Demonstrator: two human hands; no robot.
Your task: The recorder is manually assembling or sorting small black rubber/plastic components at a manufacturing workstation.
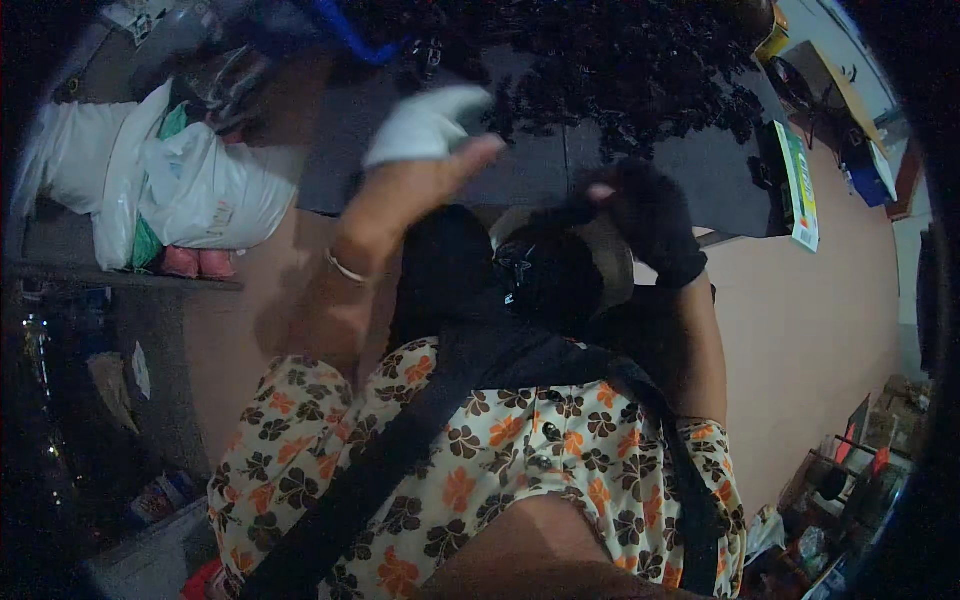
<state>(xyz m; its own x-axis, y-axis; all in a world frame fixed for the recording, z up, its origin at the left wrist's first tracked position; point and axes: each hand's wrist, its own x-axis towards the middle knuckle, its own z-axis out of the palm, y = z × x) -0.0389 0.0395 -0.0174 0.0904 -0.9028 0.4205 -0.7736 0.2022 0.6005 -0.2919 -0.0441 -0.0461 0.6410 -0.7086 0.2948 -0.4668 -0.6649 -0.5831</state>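
- One left hand (430,135), head view, white-gloved with the thumb tip bare: raised over the near part of the dark table (725,200); thumb and fingers stood apart, with nothing visible between them; outline blurred.
- One right hand (655,220), black-gloved with a bare fingertip showing: held near the table's near edge; whether its fingers were together or clamped on something could not be told, dark glove against dark surroundings.
- Many small black pieces (640,80): heaped and spread across the table's far part, beyond both hands; exact kind too dim to tell.
- Handling, by judgement: each piece probably light, fairly stiff and perhaps smooth; irregular outlines looked liable to snag on neighbours, and thin parts might have been fragile. Best hold seemed a thumb-and-fingertip pinch on a solid middle, taken from the heap's loose near fringe.
- One shiny star-like black detail (515,265): below and between the hands, against a dark rounded mass (560,288); nature of both unclear.
- Several white bags (210,190): piled at left, with pink bundles (198,262) beneath.
- One green-and-white box (800,190): at the table's right side.
- One floral garment (560,440), worn, crossed by a black strap (370,480).
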